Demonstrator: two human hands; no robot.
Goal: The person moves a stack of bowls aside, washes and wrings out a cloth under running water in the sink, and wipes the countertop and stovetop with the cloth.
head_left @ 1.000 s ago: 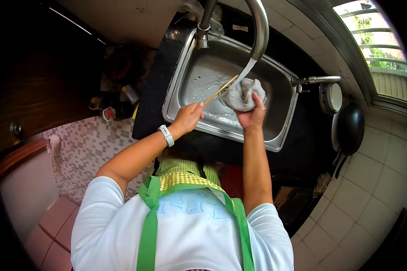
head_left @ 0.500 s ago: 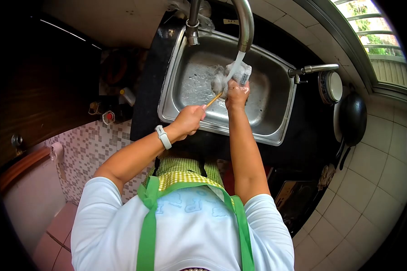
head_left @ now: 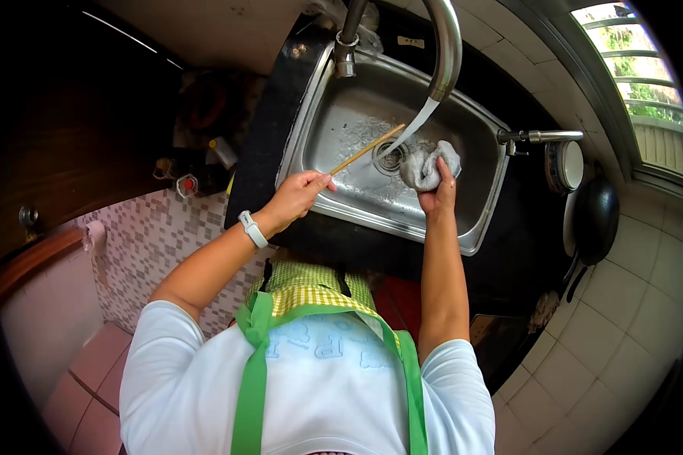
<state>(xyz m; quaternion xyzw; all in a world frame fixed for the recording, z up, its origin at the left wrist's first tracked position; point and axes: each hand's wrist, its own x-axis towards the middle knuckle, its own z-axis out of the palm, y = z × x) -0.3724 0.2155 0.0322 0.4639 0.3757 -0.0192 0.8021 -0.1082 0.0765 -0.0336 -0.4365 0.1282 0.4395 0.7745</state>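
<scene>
My left hand (head_left: pixel 297 196) is closed on the near end of thin wooden chopsticks (head_left: pixel 366 149), whose tips point up and right over the steel sink (head_left: pixel 334 114). How many sticks there are I cannot tell. A wet grey cloth (head_left: pixel 425 167) is in my right hand (head_left: pixel 439 194), its fingers closed on the cloth's right side above the basin. Water (head_left: pixel 415 130) runs from the curved faucet (head_left: pixel 446 61) between the cloth and the stick tips, down toward the drain (head_left: pixel 389 158). Cloth and sticks are apart.
A second tap (head_left: pixel 345 59) stands at the sink's back left, and a small side tap (head_left: pixel 542 136) at the right. Bowls (head_left: pixel 569 167) and a black pan (head_left: pixel 596 220) are at the far right. Bottles (head_left: pixel 187 185) stand at the left.
The cloth was under the stream against the sticks half a second ago; my right hand has moved right with it. My left hand has drawn the sticks back left. The view has shifted slightly.
</scene>
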